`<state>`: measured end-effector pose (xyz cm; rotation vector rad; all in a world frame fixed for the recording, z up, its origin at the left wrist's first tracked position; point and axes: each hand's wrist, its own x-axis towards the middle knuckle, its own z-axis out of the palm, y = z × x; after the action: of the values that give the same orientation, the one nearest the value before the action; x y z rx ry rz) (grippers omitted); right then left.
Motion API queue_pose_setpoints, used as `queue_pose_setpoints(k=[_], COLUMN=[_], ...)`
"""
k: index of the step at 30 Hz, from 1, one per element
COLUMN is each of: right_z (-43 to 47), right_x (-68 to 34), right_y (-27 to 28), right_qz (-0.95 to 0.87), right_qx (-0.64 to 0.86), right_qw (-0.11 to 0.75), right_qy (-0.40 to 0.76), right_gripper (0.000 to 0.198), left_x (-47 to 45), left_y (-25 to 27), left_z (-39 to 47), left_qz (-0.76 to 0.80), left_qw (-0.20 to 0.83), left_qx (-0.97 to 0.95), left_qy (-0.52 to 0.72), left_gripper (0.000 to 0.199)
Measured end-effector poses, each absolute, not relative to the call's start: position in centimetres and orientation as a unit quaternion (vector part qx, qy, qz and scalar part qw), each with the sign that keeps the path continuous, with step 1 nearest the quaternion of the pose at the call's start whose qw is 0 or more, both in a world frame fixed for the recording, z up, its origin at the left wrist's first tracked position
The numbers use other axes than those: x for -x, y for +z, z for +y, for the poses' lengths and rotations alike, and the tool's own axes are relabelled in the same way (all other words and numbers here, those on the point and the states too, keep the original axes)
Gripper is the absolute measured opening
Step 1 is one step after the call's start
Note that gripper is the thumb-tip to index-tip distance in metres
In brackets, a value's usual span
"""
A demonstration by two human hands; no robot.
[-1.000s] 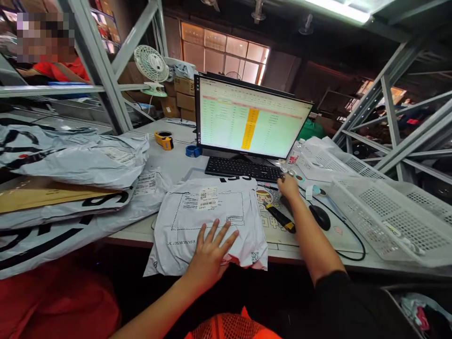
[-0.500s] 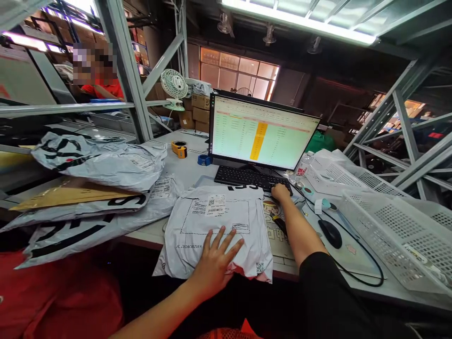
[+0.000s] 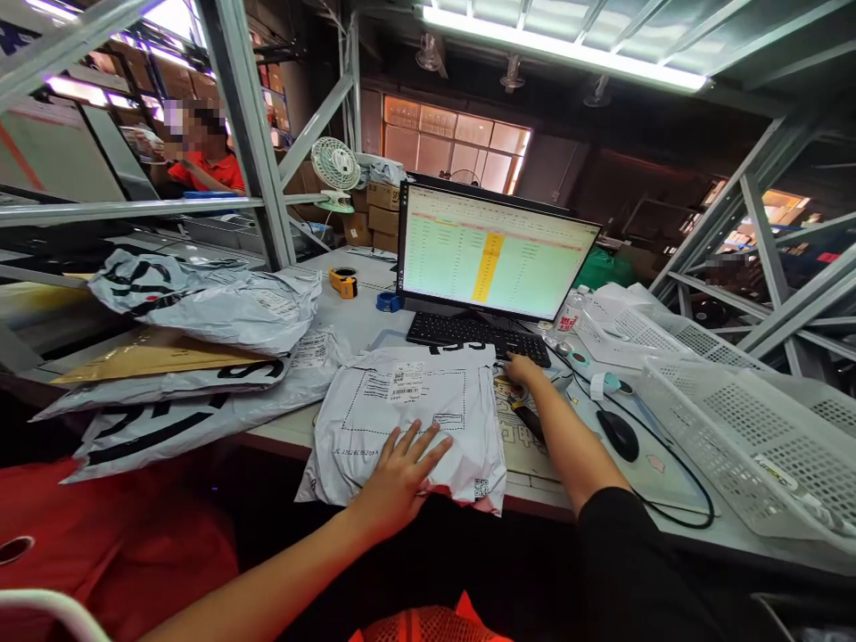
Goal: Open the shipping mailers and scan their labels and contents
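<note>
My left hand (image 3: 405, 468) lies flat with its fingers spread on a white plastic mailer bag (image 3: 351, 410), which has a barcode label (image 3: 405, 385) stuck on top. The bag rests at the front edge of the desk, its near end hanging slightly over. Farther forward, my right hand (image 3: 525, 369) is at the front right edge of a black keyboard (image 3: 441, 331), one finger stretched toward the keys and nothing seen in its grip. The other fingers are partly hidden. Behind the keyboard, a monitor (image 3: 441, 254) displays a spreadsheet with an orange column. A yellow-and-black tool (image 3: 527, 415) lies below my right wrist.
Stacked mailer bags (image 3: 220, 312) fill the left side. Beyond them are a yellow tape measure (image 3: 343, 282), a blue tape roll (image 3: 388, 302) and a small fan (image 3: 335, 165). Right are a mouse (image 3: 618, 435), cables and white baskets (image 3: 736, 437). A person in red (image 3: 218, 169) is at far left.
The whole view has shifted slightly. My left hand remains on the mailer bag; my right hand remains at the keyboard, a finger now reaching a little farther left.
</note>
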<state>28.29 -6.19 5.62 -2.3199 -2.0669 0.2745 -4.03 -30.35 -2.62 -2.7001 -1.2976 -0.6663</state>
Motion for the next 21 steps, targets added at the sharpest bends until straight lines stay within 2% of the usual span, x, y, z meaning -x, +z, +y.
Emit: queue_pose_setpoints(k=[7, 11, 14, 17, 21], right_z=[-6.1, -6.2, -7.4, -11.4, -19.8], right_x=[-27.3, -26.6, -26.5, -27.0, -28.8], right_y=[6.4, 7.4, 8.9, 9.7, 6.7], right_qz=[-0.635, -0.631, -0.641, -0.662, -0.689], right_qx=[0.768, 0.771, 0.763, 0.746, 0.723], right_qw=[0.054, 0.031, 0.022, 0.042, 0.052], right_qy=[0.061, 0.08, 0.082, 0.06, 0.004], right_gripper=[0.06, 0.044, 0.035, 0.039, 0.053], left_x=[3.9, 3.6, 4.5, 7.2, 11.6], left_y=[-3.0, -2.2, 0.4, 4.2, 7.8], left_z=[-30.2, -30.5, -30.2, -29.2, -26.8], left_qz=[-0.421, -0.428, -0.442, -0.496, -0.587], left_qw=[0.043, -0.011, -0.141, -0.273, -0.285], left_qx=[0.876, 0.87, 0.824, 0.684, 0.49], left_qy=[-0.232, -0.246, -0.325, -0.46, -0.578], left_gripper=[0.071, 0.07, 0.067, 0.049, 0.047])
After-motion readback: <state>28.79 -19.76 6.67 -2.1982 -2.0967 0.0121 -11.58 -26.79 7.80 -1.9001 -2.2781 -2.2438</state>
